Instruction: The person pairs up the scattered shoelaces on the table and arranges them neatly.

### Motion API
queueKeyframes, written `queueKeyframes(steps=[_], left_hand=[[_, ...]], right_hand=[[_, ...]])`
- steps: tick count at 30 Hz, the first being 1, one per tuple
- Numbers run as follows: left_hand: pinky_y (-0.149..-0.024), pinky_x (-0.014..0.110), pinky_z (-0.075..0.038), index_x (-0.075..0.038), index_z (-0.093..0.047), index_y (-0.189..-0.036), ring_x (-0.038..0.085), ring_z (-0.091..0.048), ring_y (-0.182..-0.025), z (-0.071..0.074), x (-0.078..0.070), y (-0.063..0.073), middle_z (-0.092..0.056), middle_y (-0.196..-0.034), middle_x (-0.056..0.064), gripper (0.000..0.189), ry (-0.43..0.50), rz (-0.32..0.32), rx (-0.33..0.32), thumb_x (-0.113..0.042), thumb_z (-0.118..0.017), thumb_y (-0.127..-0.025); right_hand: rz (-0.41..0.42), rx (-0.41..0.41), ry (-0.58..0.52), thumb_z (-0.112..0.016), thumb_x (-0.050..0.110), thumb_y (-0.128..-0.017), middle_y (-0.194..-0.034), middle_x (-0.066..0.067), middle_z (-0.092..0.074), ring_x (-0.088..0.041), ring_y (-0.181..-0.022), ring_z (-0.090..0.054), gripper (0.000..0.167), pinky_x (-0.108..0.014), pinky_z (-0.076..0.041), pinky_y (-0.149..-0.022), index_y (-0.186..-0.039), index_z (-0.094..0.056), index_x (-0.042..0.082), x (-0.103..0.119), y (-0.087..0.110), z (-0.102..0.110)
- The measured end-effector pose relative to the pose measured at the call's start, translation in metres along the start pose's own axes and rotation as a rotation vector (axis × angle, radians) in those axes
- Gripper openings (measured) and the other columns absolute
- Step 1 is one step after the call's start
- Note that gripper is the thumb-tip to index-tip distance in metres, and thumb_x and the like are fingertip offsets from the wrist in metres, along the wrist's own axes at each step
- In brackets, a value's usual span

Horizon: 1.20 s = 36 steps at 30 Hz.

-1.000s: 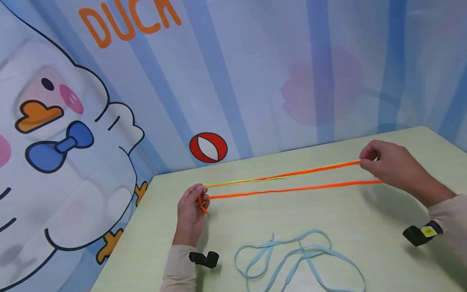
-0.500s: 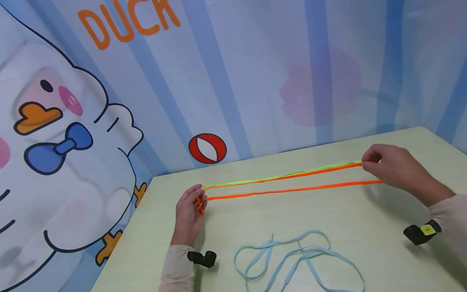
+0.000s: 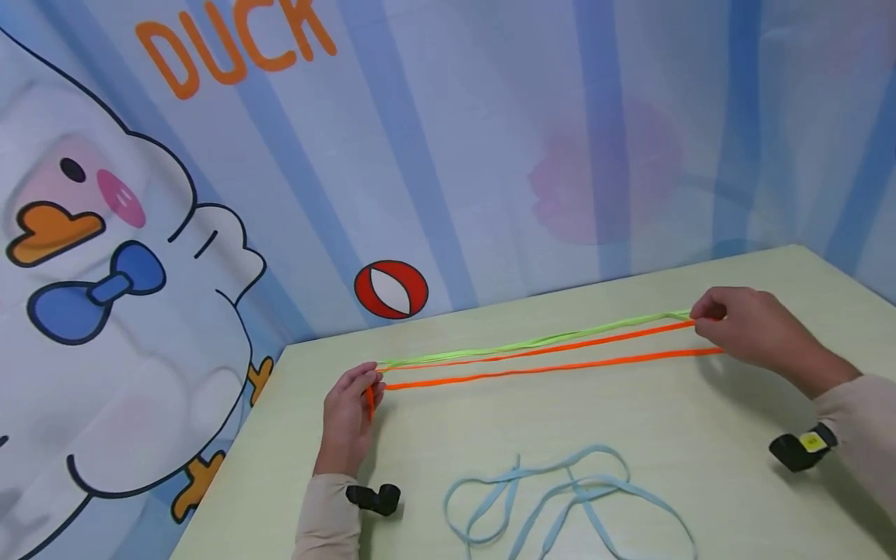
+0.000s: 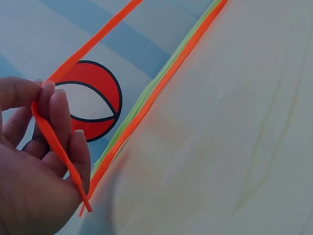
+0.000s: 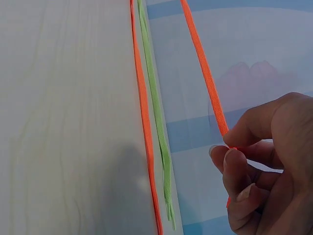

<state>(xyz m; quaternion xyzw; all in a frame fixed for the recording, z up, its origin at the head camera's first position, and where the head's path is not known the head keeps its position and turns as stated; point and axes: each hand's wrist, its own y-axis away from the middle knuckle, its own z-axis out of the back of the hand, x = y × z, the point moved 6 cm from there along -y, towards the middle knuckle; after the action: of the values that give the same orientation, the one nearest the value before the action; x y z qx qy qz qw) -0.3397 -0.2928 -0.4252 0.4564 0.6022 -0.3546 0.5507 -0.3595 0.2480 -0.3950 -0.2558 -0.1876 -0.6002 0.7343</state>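
My left hand (image 3: 346,420) pinches an orange shoelace (image 4: 98,41) between thumb and fingertips. Its short free end dangles across the palm. At the other side, my right hand (image 3: 754,327) pinches the same lace, which stretches between both hands above the table. Beneath it, another orange lace length (image 5: 145,122) lies straight on the table; whether it is a separate lace I cannot tell. A lime-green shoelace (image 5: 159,125) runs alongside, nearer the wall, its split ends close to the right hand. A light blue shoelace (image 3: 535,470) lies in loose loops nearer to me.
The pale wooden table (image 3: 420,443) ends at a printed backdrop (image 3: 490,140) showing a cartoon duck and a red ball. A black camera mount (image 3: 374,499) sits on the left wrist, with another mount (image 3: 801,447) on the right.
Both hands have drawn the held orange lace slightly toward me, so it now shows apart from the green one. The view has shifted a little; the pinches look unchanged.
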Motion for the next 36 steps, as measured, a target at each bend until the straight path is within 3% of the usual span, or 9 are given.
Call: queueKeyframes(steps=[8,17,36], left_hand=[[-0.103,0.036,-0.045,-0.002,-0.061,-0.129,0.032,-0.06,-0.11,0.002,0.0,-0.007,-0.061,-0.119,0.013,0.031,-0.194,-0.015,-0.049,-0.016,-0.06,-0.101],[-0.099,0.041,-0.045,-0.006,-0.065,-0.125,0.026,-0.056,-0.107,0.001,0.002,-0.011,-0.061,-0.119,0.01,0.029,-0.464,-0.039,-0.051,-0.016,-0.062,-0.099],[-0.101,0.046,-0.044,-0.003,-0.072,-0.118,0.03,-0.051,-0.116,0.003,-0.001,-0.012,-0.063,-0.124,0.014,0.025,-0.686,-0.116,-0.037,-0.005,-0.059,-0.096]], right_hand=[[-0.021,0.034,0.009,-0.062,0.013,-0.093,-0.104,-0.018,-0.063,-0.027,-0.082,-0.057,0.024,-0.036,-0.049,-0.063,-0.111,-0.061,-0.004,-0.007,0.0,-0.004],[-0.018,0.047,0.016,-0.061,0.012,-0.092,-0.102,-0.016,-0.064,-0.027,-0.083,-0.057,0.022,-0.035,-0.048,-0.063,-0.108,-0.062,-0.003,-0.015,0.0,-0.008],[-0.041,0.09,0.092,-0.057,0.009,-0.091,-0.092,-0.01,-0.064,-0.021,-0.069,-0.053,0.019,-0.034,-0.043,-0.056,-0.105,-0.064,-0.002,-0.023,0.001,-0.01]])
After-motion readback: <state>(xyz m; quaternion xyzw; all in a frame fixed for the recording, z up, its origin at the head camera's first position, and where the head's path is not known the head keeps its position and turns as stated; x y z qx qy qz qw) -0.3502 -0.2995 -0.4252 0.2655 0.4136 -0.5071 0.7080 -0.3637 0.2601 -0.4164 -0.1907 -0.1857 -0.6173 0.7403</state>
